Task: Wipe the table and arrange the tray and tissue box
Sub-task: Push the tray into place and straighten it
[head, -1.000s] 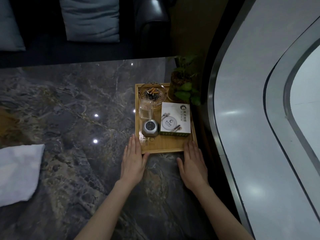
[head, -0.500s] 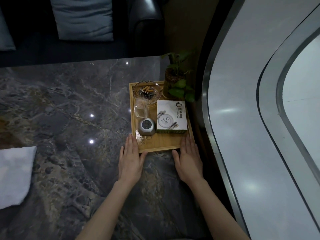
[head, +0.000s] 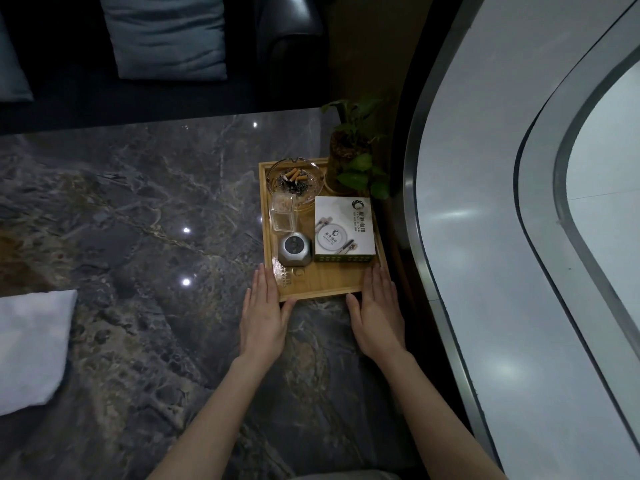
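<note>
A wooden tray (head: 325, 284) sits at the right edge of the dark marble table (head: 138, 209). On it stand a white tissue box (head: 344, 230), a glass ashtray (head: 294, 180) with cigarette butts, a small clear glass (head: 283, 213) and a grey device (head: 294, 250). My left hand (head: 265, 313) lies flat against the tray's near left corner, thumb along its front edge. My right hand (head: 377, 313) lies flat at the near right corner. Neither hand grips anything. A white cloth (head: 31, 344) lies on the table at the far left.
A potted plant (head: 353, 157) stands just behind the tray's far right corner. A dark sofa with blue-grey cushions (head: 166, 32) runs along the table's far side. A curved grey ledge (head: 502, 237) rises close to the table's right edge.
The tray and both hands have shifted slightly away from me toward the plant. The hands keep the same flat hold at the tray's near corners.
</note>
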Motion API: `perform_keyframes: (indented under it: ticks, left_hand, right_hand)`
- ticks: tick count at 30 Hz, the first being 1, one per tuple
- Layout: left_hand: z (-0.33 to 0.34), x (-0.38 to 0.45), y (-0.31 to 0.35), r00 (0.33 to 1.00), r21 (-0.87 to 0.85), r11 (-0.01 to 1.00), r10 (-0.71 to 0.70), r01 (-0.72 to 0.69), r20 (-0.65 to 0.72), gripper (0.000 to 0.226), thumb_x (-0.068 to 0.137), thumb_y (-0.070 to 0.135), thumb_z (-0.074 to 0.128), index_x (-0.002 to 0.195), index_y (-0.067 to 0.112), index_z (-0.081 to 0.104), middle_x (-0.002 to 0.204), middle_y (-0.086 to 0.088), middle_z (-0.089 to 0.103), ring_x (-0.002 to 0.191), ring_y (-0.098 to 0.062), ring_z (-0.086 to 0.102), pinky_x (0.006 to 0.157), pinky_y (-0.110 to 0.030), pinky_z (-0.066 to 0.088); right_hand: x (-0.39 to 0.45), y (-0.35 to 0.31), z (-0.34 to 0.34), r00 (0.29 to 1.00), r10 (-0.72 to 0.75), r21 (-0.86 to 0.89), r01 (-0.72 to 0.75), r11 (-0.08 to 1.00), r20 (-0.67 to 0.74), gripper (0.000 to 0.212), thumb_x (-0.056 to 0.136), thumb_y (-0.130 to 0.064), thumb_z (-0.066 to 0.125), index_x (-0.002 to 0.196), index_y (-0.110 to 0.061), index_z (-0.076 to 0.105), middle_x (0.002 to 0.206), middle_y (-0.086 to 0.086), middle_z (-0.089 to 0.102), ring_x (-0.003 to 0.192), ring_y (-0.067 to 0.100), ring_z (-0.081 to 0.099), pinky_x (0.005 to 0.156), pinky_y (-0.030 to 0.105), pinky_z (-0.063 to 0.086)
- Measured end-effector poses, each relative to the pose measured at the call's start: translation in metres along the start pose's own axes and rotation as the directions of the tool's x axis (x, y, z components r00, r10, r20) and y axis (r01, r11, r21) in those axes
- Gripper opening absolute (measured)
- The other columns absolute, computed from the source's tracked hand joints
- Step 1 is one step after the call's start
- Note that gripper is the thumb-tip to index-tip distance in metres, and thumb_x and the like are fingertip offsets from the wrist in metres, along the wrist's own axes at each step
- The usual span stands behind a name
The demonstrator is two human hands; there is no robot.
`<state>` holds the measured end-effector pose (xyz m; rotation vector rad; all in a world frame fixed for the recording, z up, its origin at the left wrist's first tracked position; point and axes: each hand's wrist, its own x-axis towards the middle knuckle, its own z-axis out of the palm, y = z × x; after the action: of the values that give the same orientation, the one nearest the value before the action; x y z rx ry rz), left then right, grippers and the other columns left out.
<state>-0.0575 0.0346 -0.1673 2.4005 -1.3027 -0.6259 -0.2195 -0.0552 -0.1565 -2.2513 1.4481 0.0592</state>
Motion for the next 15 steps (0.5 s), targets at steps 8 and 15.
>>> perform_keyframes:
  ticks: [8,15]
  left_hand:
    - [0.009,-0.003,0.011,1.0,-0.05,0.999,-0.02,0.019,-0.019,0.073,0.094,0.04,0.035,0.145,0.007,-0.006,0.157,-0.009,-0.003,0.145,-0.02,0.001,0.117,-0.033,0.004]
    - [0.009,-0.002,0.011,1.0,-0.032,0.999,-0.011,0.011,-0.018,0.072,0.094,0.038,0.035,0.144,0.005,-0.004,0.157,-0.011,-0.003,0.144,-0.019,0.0,0.117,-0.034,0.002]
  right_hand:
    - [0.008,0.0,-0.002,0.999,0.052,-0.028,-0.052,0.998,-0.016,0.062,0.098,-0.036,0.022,0.145,-0.001,0.004,0.157,0.016,0.002,0.145,0.023,-0.002,0.114,0.03,-0.008]
    - [0.01,-0.011,0.001,0.995,0.093,-0.1,-0.094,0.99,-0.017,0.067,0.089,-0.033,0.008,0.143,0.007,0.006,0.155,0.025,0.007,0.145,0.03,0.001,0.117,0.037,-0.005]
